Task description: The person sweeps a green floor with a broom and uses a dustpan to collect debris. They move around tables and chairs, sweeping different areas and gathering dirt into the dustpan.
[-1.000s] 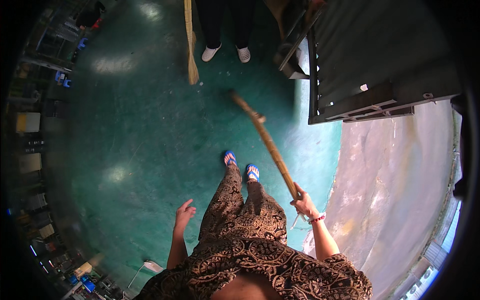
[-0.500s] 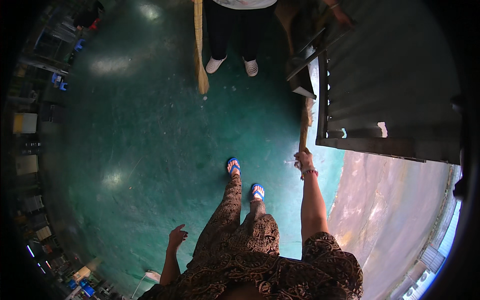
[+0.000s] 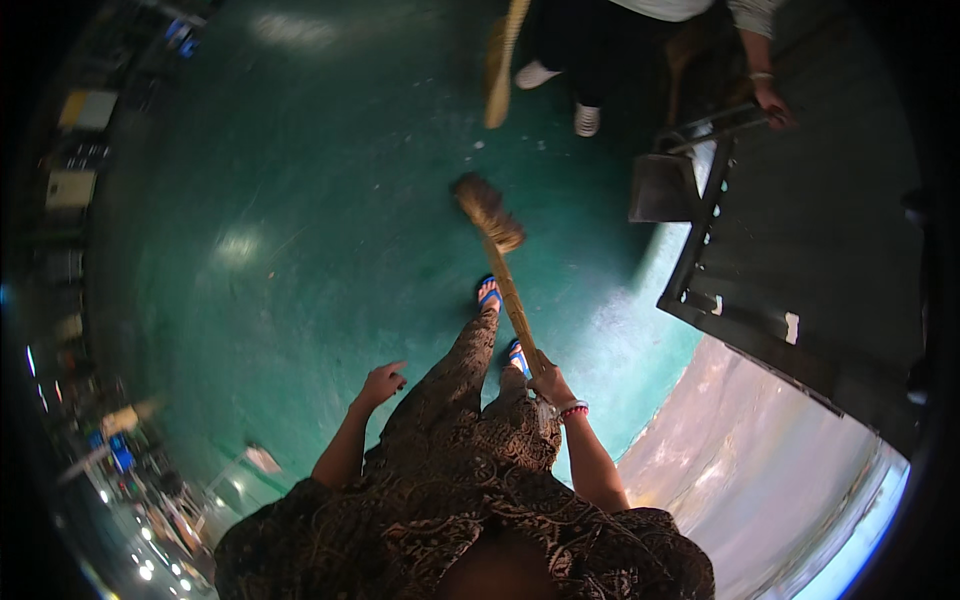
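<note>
My right hand [image 3: 548, 383], with a bracelet at the wrist, is wrapped round the pale handle of a broom [image 3: 513, 300]. The handle slants forward and left past my feet, and its brown bristles, slightly blurred, are over the green floor ahead. My left hand [image 3: 382, 383] hangs beside my left thigh with nothing in it, its fingers loosely apart. Facing me, another person [image 3: 640, 8] stands near a second broom [image 3: 500, 75]; what holds that broom is out of frame. This person's hand is at the handle of a dark dustpan [image 3: 662, 190].
On the right stands a large dark metal panel [image 3: 810, 220] with small holes, its lower edge beside a grey concrete strip [image 3: 720, 430]. Shelves and boxes [image 3: 85, 110] line the far left. A pale long-handled object [image 3: 262, 459] stands at the lower left. White specks dot the floor.
My broom has swung from beside the panel on the right to the floor ahead of my feet. The other person's dustpan has turned its flat face into view. My view has also shifted.
</note>
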`<state>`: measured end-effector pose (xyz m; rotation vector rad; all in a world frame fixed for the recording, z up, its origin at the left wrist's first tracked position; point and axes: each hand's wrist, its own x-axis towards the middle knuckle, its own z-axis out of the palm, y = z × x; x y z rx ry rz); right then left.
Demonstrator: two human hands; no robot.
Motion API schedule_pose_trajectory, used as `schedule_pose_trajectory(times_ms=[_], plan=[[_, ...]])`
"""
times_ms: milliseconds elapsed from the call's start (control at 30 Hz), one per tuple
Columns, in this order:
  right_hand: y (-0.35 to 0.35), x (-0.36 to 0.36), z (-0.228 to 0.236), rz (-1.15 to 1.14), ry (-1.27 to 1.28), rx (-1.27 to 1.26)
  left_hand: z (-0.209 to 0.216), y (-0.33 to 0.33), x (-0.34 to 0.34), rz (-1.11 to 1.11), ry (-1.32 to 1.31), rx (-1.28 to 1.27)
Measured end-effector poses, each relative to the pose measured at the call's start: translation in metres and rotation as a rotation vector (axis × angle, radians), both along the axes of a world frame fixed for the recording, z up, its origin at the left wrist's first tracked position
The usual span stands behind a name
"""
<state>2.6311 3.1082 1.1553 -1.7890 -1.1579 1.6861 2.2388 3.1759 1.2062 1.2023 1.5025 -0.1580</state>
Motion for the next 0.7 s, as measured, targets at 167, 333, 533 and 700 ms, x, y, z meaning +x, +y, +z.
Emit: schedule_pose_trajectory(times_ms=[167,333,533,700], plan=[[-0.015,-0.009,0.017,-0.045,0.326,-0.307,0.01,-0.039,-0.005,-0.055,0.062,0.136],[-0.069,0.009,0.076,-0.304,0.458,-0.379,0.019,-0.117,-0.019,0.207,0.053,0.145],[-0.149,0.079,0.121,-0.464,0.252,-0.302,-0.009,-0.258,-0.052,0.026,0.255,-0.028],[-0.188,0.146,0.115,-0.635,0.033,-0.371,0.001,-0.324,-0.075,0.358,0.197,-0.399]])
